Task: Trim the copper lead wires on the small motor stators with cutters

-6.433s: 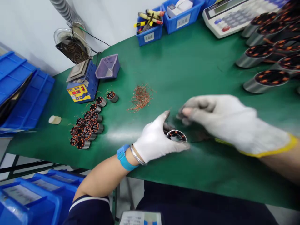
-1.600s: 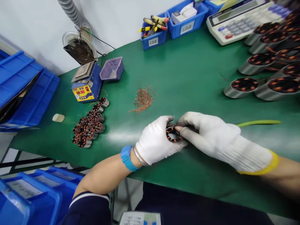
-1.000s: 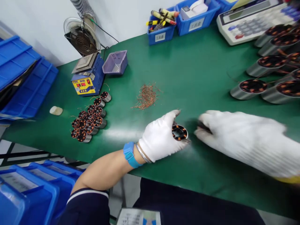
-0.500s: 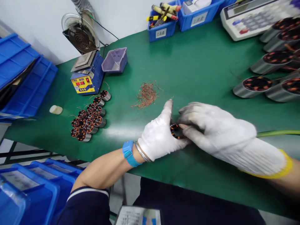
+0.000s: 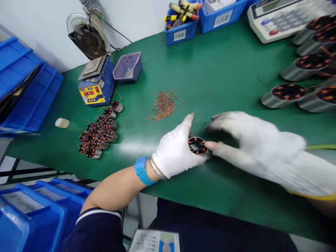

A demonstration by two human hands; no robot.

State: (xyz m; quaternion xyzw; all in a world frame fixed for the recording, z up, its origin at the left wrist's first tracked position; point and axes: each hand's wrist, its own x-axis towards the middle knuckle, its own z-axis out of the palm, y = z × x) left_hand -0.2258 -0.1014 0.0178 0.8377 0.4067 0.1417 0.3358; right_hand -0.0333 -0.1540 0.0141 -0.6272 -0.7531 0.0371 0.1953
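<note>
In a white glove, my left hand (image 5: 176, 150) is wrapped round a motor stator (image 5: 197, 145), a metal cylinder with copper windings in a black core, its open end facing up. To its right, my right hand (image 5: 252, 148), also gloved, has thumb and fingers spread apart. The bare thumb tip is at the stator's right rim; whether it touches cannot be told. Motion blurs this hand's fingers. Just beyond my hands lies a heap of copper wire clippings (image 5: 164, 105).
Several stators (image 5: 99, 131) stand grouped on the left, and larger ones (image 5: 283, 96) on the right. A blue solder pot (image 5: 94, 85), a purple tray (image 5: 128, 68), blue tool boxes (image 5: 181, 35) and a white scale (image 5: 278, 22) line the back. Blue bins (image 5: 28, 87) flank the table.
My right hand has drawn back to the right and its fingers have spread, uncovering more of the stator. My left hand keeps its hold and has shifted slightly left.
</note>
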